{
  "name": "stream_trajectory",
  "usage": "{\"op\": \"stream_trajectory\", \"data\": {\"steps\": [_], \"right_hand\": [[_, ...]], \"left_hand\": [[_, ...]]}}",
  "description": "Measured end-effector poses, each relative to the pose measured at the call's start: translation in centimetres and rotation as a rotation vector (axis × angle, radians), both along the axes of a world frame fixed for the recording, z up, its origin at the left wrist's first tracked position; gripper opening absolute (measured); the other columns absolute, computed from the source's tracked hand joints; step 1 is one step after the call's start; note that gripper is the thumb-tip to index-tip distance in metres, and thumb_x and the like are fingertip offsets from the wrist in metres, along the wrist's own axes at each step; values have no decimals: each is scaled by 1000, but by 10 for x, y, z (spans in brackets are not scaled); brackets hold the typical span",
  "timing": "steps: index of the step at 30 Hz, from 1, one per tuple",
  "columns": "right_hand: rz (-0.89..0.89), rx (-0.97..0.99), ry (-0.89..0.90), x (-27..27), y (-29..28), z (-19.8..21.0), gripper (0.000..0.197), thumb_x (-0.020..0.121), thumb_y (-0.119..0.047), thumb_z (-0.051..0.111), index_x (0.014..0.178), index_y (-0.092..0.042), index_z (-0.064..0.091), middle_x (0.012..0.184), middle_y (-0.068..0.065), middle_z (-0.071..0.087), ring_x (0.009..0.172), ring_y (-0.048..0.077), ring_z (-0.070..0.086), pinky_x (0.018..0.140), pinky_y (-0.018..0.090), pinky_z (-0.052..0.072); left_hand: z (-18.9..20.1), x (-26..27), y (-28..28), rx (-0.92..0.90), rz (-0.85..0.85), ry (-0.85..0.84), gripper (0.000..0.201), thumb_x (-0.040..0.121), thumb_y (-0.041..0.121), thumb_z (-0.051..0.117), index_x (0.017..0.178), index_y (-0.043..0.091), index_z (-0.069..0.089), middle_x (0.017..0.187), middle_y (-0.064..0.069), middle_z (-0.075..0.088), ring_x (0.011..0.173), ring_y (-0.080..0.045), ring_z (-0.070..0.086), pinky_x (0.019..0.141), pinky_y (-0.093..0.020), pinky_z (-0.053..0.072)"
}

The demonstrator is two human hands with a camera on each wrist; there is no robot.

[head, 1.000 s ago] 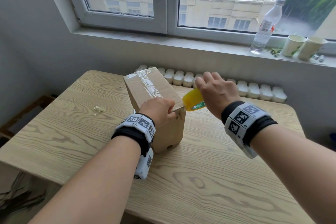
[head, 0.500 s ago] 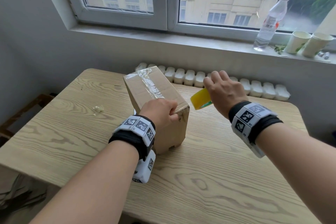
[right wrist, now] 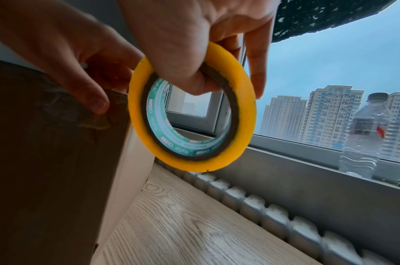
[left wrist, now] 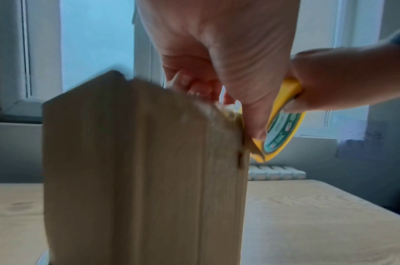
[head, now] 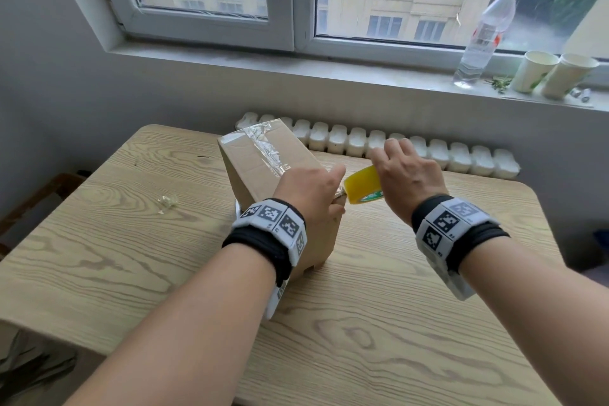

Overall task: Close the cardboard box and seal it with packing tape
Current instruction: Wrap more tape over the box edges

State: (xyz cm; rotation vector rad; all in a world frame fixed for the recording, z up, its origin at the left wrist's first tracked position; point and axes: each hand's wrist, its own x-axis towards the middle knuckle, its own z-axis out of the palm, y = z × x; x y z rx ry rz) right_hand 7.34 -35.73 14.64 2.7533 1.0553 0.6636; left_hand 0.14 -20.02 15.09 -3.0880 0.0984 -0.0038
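on the wooden desk [head: 412, 323] our left hand [head: 309, 194] curls over the near top corner of the upright cardboard box [head: 263, 168], thumb pressing the tape end down, while our right hand [head: 407, 175] grips the yellow tape roll [head: 361, 189] just beside that corner.

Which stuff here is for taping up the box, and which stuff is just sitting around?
For the job:
cardboard box
yellow tape roll
left hand on the box
right hand holding the roll

Just sitting around:
water bottle
two paper cups
crumpled tape scrap
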Motion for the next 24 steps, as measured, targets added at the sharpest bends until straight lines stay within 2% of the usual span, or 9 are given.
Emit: {"op": "stream_trajectory", "data": {"steps": [3, 7, 10, 13, 17, 20, 22, 24], "right_hand": [[-17, 27, 17, 3, -3, -1, 20, 73, 4, 64, 89, -5, 57, 80, 13, 56, 70, 30, 54, 42, 26, 30], [-65, 29, 84, 3, -4, -5, 17, 75, 3, 58, 89, -7, 55, 85, 10, 55, 76, 29, 54, 44, 28, 30], [-85, 17, 156, -1, -1, -6, 14, 82, -3, 51, 95, -9, 53, 94, 9, 55, 87, 27, 53, 50, 31, 33], [-86, 6, 221, -9, 4, -4, 15, 86, -16, 54, 101, -11, 51, 102, 7, 54, 94, 24, 51, 55, 31, 37], [-73, -12, 236, -19, 11, 0, 35, 81, -38, 64, 101, -12, 51, 100, 4, 54, 92, 23, 52, 55, 32, 38], [-80, -26, 260, -25, 18, 0, 42, 79, -44, 63, 104, -14, 49, 99, 2, 52, 92, 20, 50, 56, 30, 35], [-87, -28, 265, -28, 23, 0, 43, 79, -47, 61, 105, -15, 48, 99, 1, 51, 91, 19, 49, 57, 30, 35], [-99, -10, 276, -29, 27, 0, 42, 81, -46, 60, 106, -15, 47, 99, 1, 50, 89, 18, 48, 57, 29, 35]], "left_hand": [[-9, 2, 2, -125, 22, -62, 31, 87, 38, 59, 107, 17, 50, 104, -1, 54, 95, -23, 56, 74, -35, 45], [-11, 4, 5, -208, 46, -88, 28, 85, 35, 63, 110, 21, 64, 104, 2, 54, 100, -20, 55, 82, -34, 47], [-11, -2, 13, -216, 39, -104, 41, 83, 36, 67, 123, 31, 59, 104, 5, 57, 98, -19, 58, 82, -33, 48], [-12, -9, 22, -229, 50, -119, 26, 88, 36, 62, 113, 33, 67, 99, 8, 57, 94, -19, 59, 78, -32, 49], [-12, -12, 30, -291, 92, -120, 22, 92, 34, 58, 111, 35, 70, 98, 10, 58, 94, -16, 59, 79, -31, 49], [-10, -14, 36, -295, 108, -145, 21, 91, 39, 58, 107, 35, 71, 98, 11, 59, 93, -14, 60, 78, -30, 49], [-8, -12, 37, -246, 95, -160, 23, 90, 42, 57, 102, 29, 71, 98, 9, 60, 91, -16, 60, 76, -30, 49], [-6, -8, 36, -211, 71, -176, 24, 91, 38, 55, 99, 24, 72, 97, 7, 61, 90, -19, 61, 74, -30, 49]]}}
